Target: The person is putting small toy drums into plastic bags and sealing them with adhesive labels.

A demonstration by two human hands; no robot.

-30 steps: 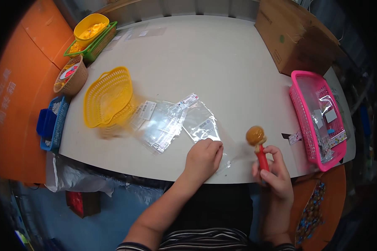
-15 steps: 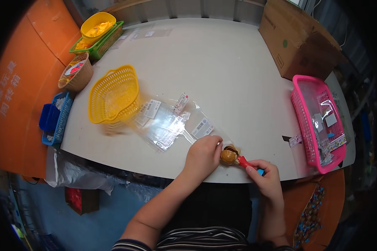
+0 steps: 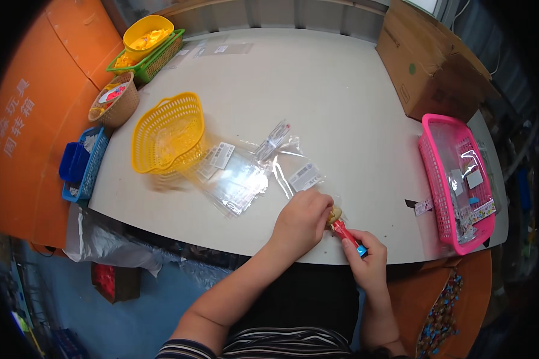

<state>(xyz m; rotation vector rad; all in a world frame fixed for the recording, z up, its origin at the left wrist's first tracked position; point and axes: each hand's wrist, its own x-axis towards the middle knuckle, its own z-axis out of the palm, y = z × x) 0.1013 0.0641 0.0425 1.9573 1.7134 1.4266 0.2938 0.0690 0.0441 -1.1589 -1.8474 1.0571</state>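
A small toy [image 3: 343,230] with a red stick, a blue end and a rounded tan-brown head is in my right hand [image 3: 368,258], whose thumb and fingers close round the blue end and lower stick. My left hand [image 3: 304,220] is closed at the near end of a clear plastic bag [image 3: 308,175] with a white printed label. Its fingertips meet the toy's head and partly hide it. How far the head sits inside the bag I cannot tell. Beyond lies a stack of clear bags [image 3: 236,185], with a crumpled clear bag [image 3: 275,143] at its right.
A yellow basket [image 3: 141,140] stands left of the bags. Small baskets line the left edge, among them a blue basket [image 3: 91,173] and a tan basket [image 3: 124,106]. At right are a pink basket [image 3: 442,209] of clear bags and a cardboard box [image 3: 422,66].
The toy's head has moved up against my left fingertips and is now more hidden. My right hand has shifted slightly left. The label piece by the stack now appears as crumpled clear plastic.
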